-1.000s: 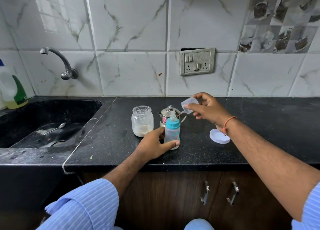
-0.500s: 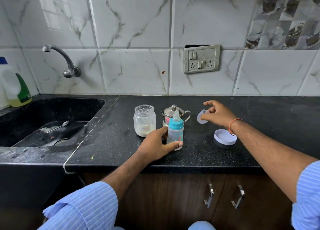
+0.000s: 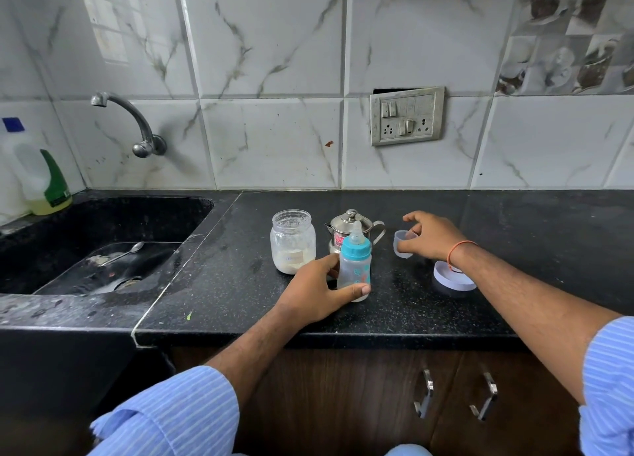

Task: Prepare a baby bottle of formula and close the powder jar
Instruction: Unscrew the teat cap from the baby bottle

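Note:
A baby bottle [image 3: 355, 267] with a teal collar and clear teat stands upright on the black counter [image 3: 223, 284]. My left hand [image 3: 317, 289] grips its lower body. The open glass powder jar [image 3: 293, 241] stands just left of it, with a little white powder at the bottom. My right hand [image 3: 430, 236] pinches a small clear bottle cap [image 3: 401, 244] resting on the counter to the right. The jar's white lid [image 3: 454, 277] lies flat beside my right wrist.
A small steel pot with lid [image 3: 351, 229] stands right behind the bottle. A dark sink [image 3: 103, 250] with a spoon [image 3: 125, 251] in it lies to the left, under a wall tap [image 3: 133, 123]. A detergent bottle [image 3: 41, 178] stands at the far left.
My right hand has lowered the clear cap from above the pot down to the counter, right of the bottle. My left hand stays on the bottle.

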